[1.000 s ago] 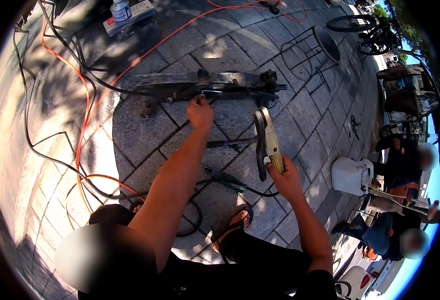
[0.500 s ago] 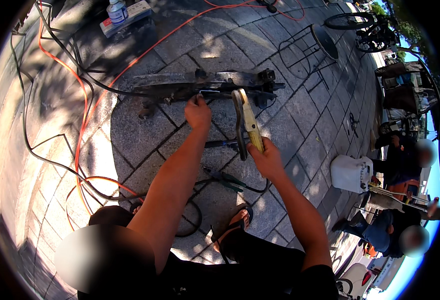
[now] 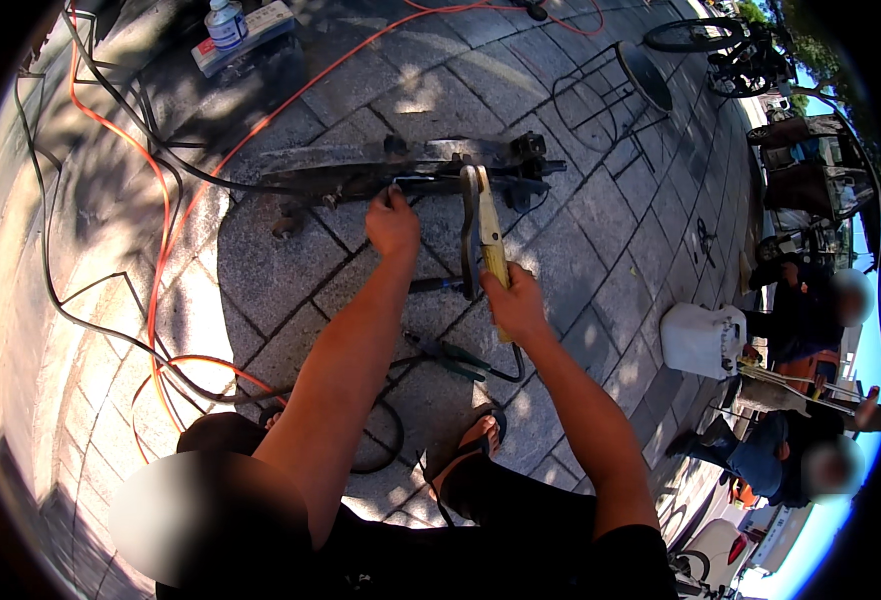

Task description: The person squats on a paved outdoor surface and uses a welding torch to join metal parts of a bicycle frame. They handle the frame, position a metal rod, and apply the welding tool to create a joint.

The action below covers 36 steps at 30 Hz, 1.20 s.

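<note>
On the paving lies a long, dark, rusty metal part (image 3: pixel 291 183). My left hand (image 3: pixel 393 225) is closed in a pinch at its near edge, beside a small bright sliver; what the fingers hold is too small to make out. My right hand (image 3: pixel 516 303) is wrapped round the worn yellow handle of an electrode holder (image 3: pixel 491 225), with its dark lever on the left side. The holder's jaw end overlaps the near edge of the metal part; whether they touch I cannot tell. A dark cable trails from the handle's lower end.
Green-handled pliers (image 3: pixel 453 358) lie near my sandalled foot (image 3: pixel 481 435). Orange cords (image 3: pixel 166 215) and dark cables cross the left side. A bottle (image 3: pixel 227 25) stands on a box at the far left. A stool (image 3: pixel 644 77), a white jug (image 3: pixel 703 340) and two people are on the right.
My right hand has moved slightly left and away from me, bringing the electrode holder's jaw further over the metal part. The holder stands straighter. My left hand stays at the part's edge.
</note>
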### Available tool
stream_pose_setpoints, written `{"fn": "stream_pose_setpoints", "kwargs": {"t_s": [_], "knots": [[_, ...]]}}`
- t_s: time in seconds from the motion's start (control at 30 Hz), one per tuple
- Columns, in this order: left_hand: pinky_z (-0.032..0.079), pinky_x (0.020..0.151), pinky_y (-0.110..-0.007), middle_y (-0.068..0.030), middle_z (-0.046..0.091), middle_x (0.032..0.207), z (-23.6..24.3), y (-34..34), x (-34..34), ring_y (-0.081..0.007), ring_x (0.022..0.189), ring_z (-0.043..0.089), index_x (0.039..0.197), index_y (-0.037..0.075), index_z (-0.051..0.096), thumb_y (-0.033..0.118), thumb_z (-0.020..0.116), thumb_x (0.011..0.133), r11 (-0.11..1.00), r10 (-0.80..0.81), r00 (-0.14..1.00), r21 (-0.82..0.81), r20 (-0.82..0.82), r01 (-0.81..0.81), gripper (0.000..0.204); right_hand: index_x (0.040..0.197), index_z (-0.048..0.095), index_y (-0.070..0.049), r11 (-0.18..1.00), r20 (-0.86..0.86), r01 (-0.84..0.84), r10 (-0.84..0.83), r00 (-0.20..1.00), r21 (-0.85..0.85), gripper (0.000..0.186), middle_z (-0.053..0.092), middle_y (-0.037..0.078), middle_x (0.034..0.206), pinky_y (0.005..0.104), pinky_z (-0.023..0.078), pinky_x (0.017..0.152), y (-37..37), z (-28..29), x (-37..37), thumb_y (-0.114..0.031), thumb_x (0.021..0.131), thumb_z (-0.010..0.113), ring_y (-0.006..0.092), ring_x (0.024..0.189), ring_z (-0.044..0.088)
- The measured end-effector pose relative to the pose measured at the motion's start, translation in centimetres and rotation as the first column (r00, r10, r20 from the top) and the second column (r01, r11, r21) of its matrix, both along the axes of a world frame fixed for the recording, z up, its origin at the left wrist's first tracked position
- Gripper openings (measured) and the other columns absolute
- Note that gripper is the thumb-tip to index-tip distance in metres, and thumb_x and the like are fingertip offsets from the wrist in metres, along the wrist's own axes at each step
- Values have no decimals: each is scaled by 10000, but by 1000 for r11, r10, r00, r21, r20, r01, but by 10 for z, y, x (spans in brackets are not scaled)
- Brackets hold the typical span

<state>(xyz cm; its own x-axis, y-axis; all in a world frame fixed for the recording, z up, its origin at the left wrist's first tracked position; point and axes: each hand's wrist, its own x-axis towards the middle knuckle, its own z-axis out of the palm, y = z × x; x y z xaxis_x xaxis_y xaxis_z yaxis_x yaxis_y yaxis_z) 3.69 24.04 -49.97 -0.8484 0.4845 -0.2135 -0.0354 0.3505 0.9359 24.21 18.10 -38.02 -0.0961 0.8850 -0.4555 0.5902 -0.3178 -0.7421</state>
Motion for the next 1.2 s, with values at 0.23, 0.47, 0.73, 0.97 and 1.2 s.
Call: {"fn": "stream_pose_setpoints", "kwargs": {"t_s": [0.23,0.47,0.73,0.97,1.2], "knots": [[555,872,-495,-250,762,1052,3,-1,-1,-442,990,731,1147,6,774,355,621,1020,1000,6,1000,-18,-12,-6,402,1141,646,4,994,-109,58,-68,992,-97,381,579,37,676,336,480,469,-4,-1,-6,-356,1021,681,134,500,551],[556,868,-469,-241,770,1042,9,-2,-1,-413,982,742,1150,-4,771,340,640,1022,999,1,1000,-43,-5,-2,389,1148,639,6,990,-130,76,-92,987,-121,379,577,42,667,346,477,470,-5,-5,-6,-352,1028,666,141,501,553],[550,867,-477,-242,764,1056,5,-3,-1,-416,995,734,1163,-2,765,331,635,1022,999,-9,1000,-39,-6,9,385,1161,624,7,976,-157,105,-136,978,-191,384,593,59,682,366,491,487,-5,-13,-4,-356,1038,640,159,502,563],[548,904,-494,-247,753,1097,6,-3,-2,-445,1042,716,1194,33,761,345,619,1018,998,-27,1000,-56,2,27,386,1155,629,0,975,-138,104,-133,981,-196,379,592,55,685,358,497,490,-5,-10,-10,-359,1036,642,157,522,572],[543,854,-524,-241,752,1060,13,-2,-6,-457,984,714,1053,15,755,367,608,1012,980,-82,997,-183,-15,78,384,1063,620,-27,962,-191,156,-200,961,-222,295,597,48,718,342,511,485,-4,-16,-8,-322,1039,622,156,545,582]]}}
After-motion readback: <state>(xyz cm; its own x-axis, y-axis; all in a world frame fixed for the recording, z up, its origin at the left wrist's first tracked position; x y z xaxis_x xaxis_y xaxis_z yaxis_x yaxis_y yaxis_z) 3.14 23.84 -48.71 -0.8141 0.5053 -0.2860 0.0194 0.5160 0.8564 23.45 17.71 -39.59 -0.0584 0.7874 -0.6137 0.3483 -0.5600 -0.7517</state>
